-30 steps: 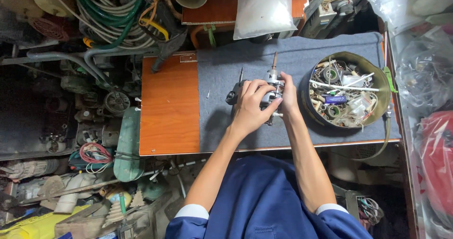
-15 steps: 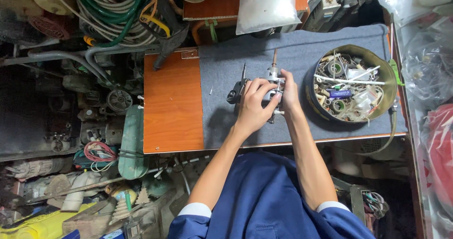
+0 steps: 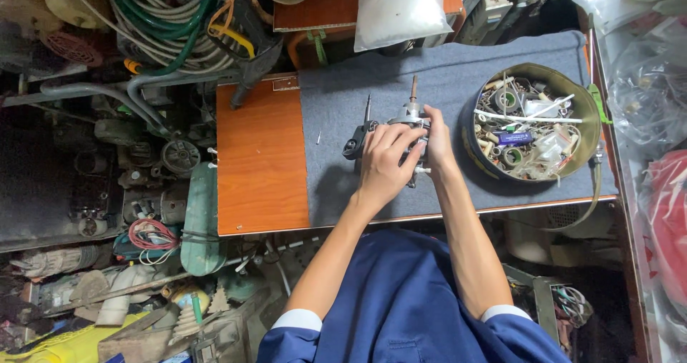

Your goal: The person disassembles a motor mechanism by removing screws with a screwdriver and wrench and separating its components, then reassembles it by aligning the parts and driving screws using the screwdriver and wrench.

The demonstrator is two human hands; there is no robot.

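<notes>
Both hands are holding a small metal motor part (image 3: 401,123) on a grey mat (image 3: 458,84). The left hand (image 3: 383,164) is lying over it with its fingers curled on top. The right hand (image 3: 436,141) is gripping it from the side. A round tin (image 3: 588,109) full of small parts is sitting just beside the right hand. The mat is lying on an orange wooden table (image 3: 261,155).

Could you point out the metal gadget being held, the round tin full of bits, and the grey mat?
metal mechanism (image 3: 409,114), head view, its upper body above the fingers.
round tin (image 3: 587,102), head view, its right rim.
grey mat (image 3: 336,191), head view, bare left part.
</notes>
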